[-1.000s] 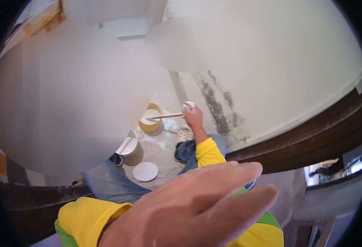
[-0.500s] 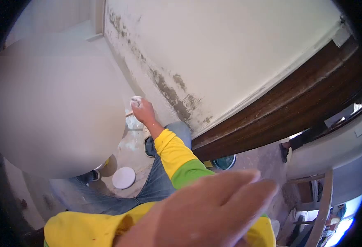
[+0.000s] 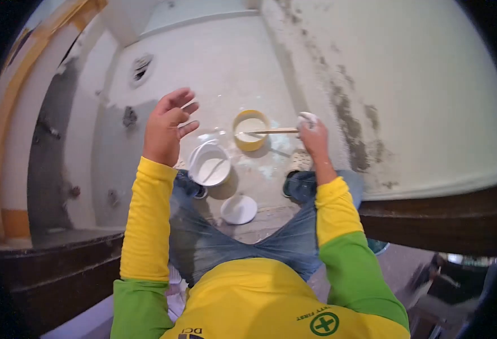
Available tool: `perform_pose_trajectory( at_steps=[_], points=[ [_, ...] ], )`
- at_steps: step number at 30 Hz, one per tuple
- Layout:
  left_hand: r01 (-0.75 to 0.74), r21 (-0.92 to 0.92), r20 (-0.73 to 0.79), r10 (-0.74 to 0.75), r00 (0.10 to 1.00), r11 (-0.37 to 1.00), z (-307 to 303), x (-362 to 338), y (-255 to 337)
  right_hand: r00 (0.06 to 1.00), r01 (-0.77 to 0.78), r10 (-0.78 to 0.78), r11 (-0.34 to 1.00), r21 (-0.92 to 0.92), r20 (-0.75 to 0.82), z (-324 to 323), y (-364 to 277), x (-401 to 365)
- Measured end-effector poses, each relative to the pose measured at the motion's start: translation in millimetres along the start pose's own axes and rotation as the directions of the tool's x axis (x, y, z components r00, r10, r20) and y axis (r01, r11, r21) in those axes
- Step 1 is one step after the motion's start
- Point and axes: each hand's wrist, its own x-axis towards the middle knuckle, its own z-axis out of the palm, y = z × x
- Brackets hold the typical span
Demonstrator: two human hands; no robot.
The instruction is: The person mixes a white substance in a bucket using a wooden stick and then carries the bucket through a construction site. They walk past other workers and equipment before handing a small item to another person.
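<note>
My right hand (image 3: 314, 138) is closed around one end of a wooden stick (image 3: 282, 131), with a white lump (image 3: 307, 119) showing at its fingers. The stick's other end reaches into a yellow bucket (image 3: 252, 145) holding white paste (image 3: 251, 126). My left hand (image 3: 166, 125) is raised in the air with fingers apart, holding nothing. Nearest to it, on its right, stands a white bucket (image 3: 217, 180) with white material inside. A round white lid (image 3: 239, 209) lies on the floor between my legs.
A white wall with grey, rough patches (image 3: 344, 113) runs along the right. Dark wooden beams (image 3: 429, 226) lie at both sides. Pipe fittings (image 3: 130, 116) stick out at the left, below an opening (image 3: 141, 68). Part of a teal container (image 3: 377, 246) shows behind my right arm.
The view has swung, bringing both buckets into sight. My left hand has moved from close before the camera to out beside the white bucket. My right hand still grips the stick.
</note>
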Motion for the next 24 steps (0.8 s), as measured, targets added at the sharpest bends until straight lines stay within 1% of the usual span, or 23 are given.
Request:
perform_pose_trajectory(
  at_steps=[1, 2, 3, 4, 5, 6, 7, 8, 10, 11, 13, 14, 15, 16, 17, 18, 19, 20, 22, 23, 24],
  points=[
    [0.043, -0.098, -0.12, -0.055, 0.991, 0.994, -27, 3, -17, 0.998, -0.058, 0.058, 0.998, 0.026, 0.013, 0, -6, -1],
    [0.067, -0.202, -0.228, -0.114, 0.967, 0.977, -52, 5, -33, 0.997, -0.058, 0.056, 0.997, 0.046, 0.044, 3, -8, 0],
    [0.059, -0.198, -0.254, -0.11, 0.961, 0.978, -78, 2, -46, 0.992, -0.094, 0.092, 0.995, 0.017, 0.084, 1, -15, -3],
    [0.06, -0.254, -0.336, -0.146, 0.931, 0.965, -100, 4, -62, 0.983, -0.134, 0.135, 0.991, -0.011, 0.126, 4, -16, -3],
    [0.05, -0.312, -0.409, -0.182, 0.894, 0.949, -117, 7, -73, 0.981, -0.129, 0.128, 0.992, 0.001, 0.147, 7, -22, -5],
    [0.045, -0.305, -0.43, -0.179, 0.885, 0.951, -127, 12, -82, 0.962, -0.152, 0.154, 0.988, -0.028, 0.227, 8, -27, -7],
    [0.043, -0.337, -0.449, -0.2, 0.871, 0.941, -133, 16, -87, 0.936, -0.173, 0.183, 0.983, -0.061, 0.302, 12, -30, -11],
    [0.039, -0.37, -0.464, -0.221, 0.858, 0.928, -140, 21, -92, 0.932, -0.168, 0.178, 0.984, -0.058, 0.317, 17, -29, -14],
    [0.084, -0.317, -0.459, -0.23, 0.858, 0.945, -138, 38, -98, 0.905, -0.072, 0.113, 0.991, -0.115, 0.41, 26, -25, -20],
    [0.107, -0.308, -0.451, -0.244, 0.858, 0.945, -135, 50, -105, 0.901, -0.071, 0.113, 0.991, -0.115, 0.418, 30, -24, -22],
    [0.29, -0.055, -0.358, -0.29, 0.888, 0.955, -125, 73, -131, 0.871, -0.065, 0.136, 0.984, -0.164, 0.473, 32, -26, -23],
    [0.322, 0.37, -0.329, -0.201, 0.923, 0.871, -127, 82, -167, 0.869, -0.067, 0.141, 0.983, -0.168, 0.474, 33, -31, -22],
    [0.284, 0.726, -0.258, -0.134, 0.957, 0.626, -127, 91, -203, 0.867, -0.102, 0.18, 0.977, -0.189, 0.464, 32, -37, -21],
    [0.362, 0.817, -0.227, -0.326, 0.918, 0.448, -115, 87, -221, 0.864, -0.137, 0.22, 0.968, -0.209, 0.453, 33, -39, -20],
    [0.376, 0.877, -0.218, -0.45, 0.866, 0.299, -99, 74, -236, 0.864, -0.142, 0.227, 0.966, -0.215, 0.45, 36, -32, -18],
    [0.35, 0.912, -0.183, -0.553, 0.813, 0.213, -94, 70, -259, 0.895, -0.027, 0.132, 0.97, -0.242, 0.427, 43, -20, -15],
    [0.273, 0.926, -0.075, -0.581, 0.811, 0.261, -89, 57, -265, 0.915, 0.084, 0.032, 0.959, -0.269, 0.401, 45, -17, -12],
    [0.352, 0.924, -0.196, -0.605, 0.772, 0.15, -79, 49, -269, 0.921, 0.071, 0.042, 0.96, -0.272, 0.387, 46, -14, -8],
    [0.17, 0.976, -0.031, -0.696, 0.717, 0.132, -82, 51, -279, 0.889, 0.144, -0.022, 0.962, -0.233, 0.458, 48, -27, -6],
    [0.145, 0.982, -0.017, -0.703, 0.711, 0.123, -86, 52, -281, 0.899, 0.119, -0.003, 0.964, -0.238, 0.439, 49, -29, -4],
    [0.185, 0.964, 0.008, -0.714, 0.7, 0.192, -88, 51, -277, 0.896, 0.19, -0.081, 0.958, -0.213, 0.437, 50, -30, -3]
  ],
)
